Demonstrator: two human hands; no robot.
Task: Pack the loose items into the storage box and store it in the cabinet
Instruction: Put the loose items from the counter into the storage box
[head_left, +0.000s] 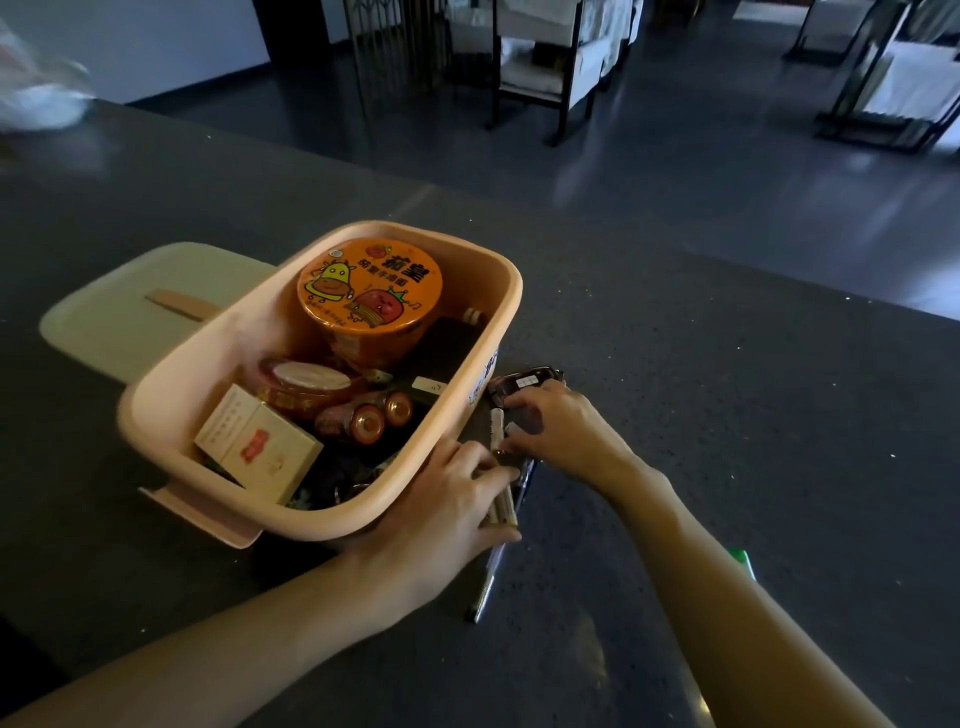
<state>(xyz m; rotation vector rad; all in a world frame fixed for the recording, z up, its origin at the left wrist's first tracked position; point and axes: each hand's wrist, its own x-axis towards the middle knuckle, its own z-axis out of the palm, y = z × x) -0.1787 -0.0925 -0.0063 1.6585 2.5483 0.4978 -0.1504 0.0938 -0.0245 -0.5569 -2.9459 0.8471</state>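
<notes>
A pink storage box (498, 306) stands open on the dark counter. Inside are an orange instant noodle cup (370, 291), a red round tin (304, 387), two batteries (374, 415) and a cream carton (260, 441). Its pale green lid (130, 306) lies flat to the left. Right of the box lies a small pile of loose items: a dark glossy item (524, 382), a beige pen (497, 428) and a silver pen (485, 582). My left hand (447, 499) rests on the pens by the box's near corner. My right hand (561, 426) pinches the small items in the pile.
The dark speckled counter (727, 415) stretches right and far. A white plastic bag (41, 98) sits at the far left. A green item (743, 558) peeks out behind my right forearm. Chairs and racks stand on the floor beyond the counter edge.
</notes>
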